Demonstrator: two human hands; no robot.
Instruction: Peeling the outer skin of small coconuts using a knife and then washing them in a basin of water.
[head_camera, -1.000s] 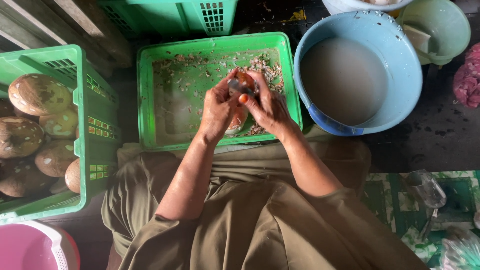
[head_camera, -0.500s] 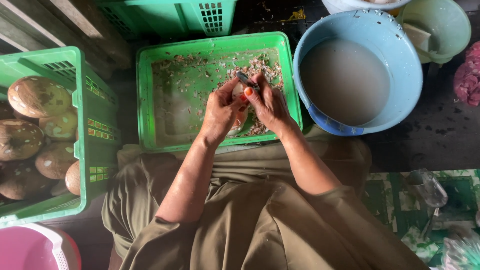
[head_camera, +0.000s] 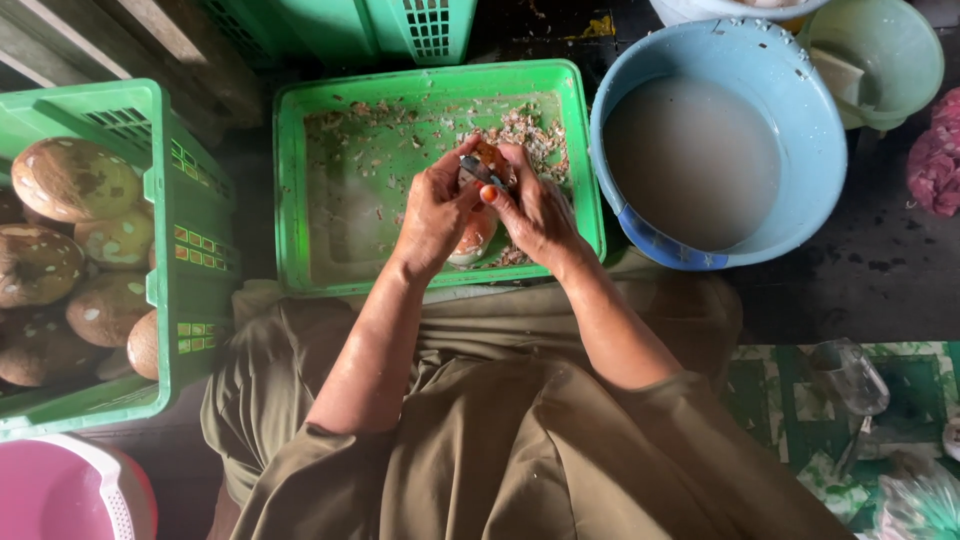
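Over the middle green crate (head_camera: 290, 190), both my hands work on a round peeled coconut (head_camera: 476, 238), pale below and brown on top. My left hand (head_camera: 432, 212) cups it from the left. My right hand (head_camera: 538, 212) grips a small peeler (head_camera: 472, 172) with a metal blade and an orange part, and presses it on the top of the coconut. Most of the coconut is hidden by my fingers. Brown and white peelings (head_camera: 520, 128) lie scattered on the crate's floor.
A green crate (head_camera: 175, 250) at the left holds several brown husked coconuts (head_camera: 72, 178). A blue basin (head_camera: 805, 150) of cloudy water stands at the right, with a pale green bowl (head_camera: 895, 55) behind it. A pink tub (head_camera: 60, 495) is at the lower left.
The coconut has been turned in my hands, so less of its brown top shows. The peeler blade has shifted a little across the top. Both hands stay over the crate.
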